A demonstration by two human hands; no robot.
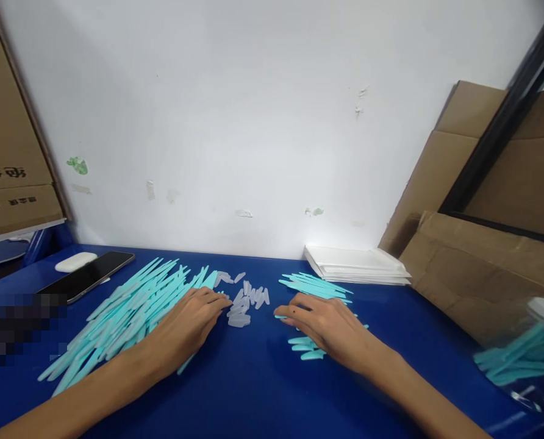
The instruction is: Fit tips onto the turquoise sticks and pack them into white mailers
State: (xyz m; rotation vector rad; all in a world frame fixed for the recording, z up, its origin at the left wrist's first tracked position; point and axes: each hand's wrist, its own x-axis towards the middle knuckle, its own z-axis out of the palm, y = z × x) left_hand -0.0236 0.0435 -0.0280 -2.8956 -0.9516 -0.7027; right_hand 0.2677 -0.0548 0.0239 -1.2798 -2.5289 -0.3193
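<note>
On the blue table a wide heap of long turquoise plastic sticks lies at the left. My left hand rests palm down on its right edge, fingertips reaching toward a small cluster of clear plastic caps. My right hand lies palm down over a smaller pile of turquoise sticks, with one stick under its fingertips. Whether either hand grips anything is hidden by the fingers.
A black phone and a white earbud case lie at the back left. Stacked white trays sit against the wall. Cardboard boxes stand at the right, and a clear bag of turquoise sticks at the near right.
</note>
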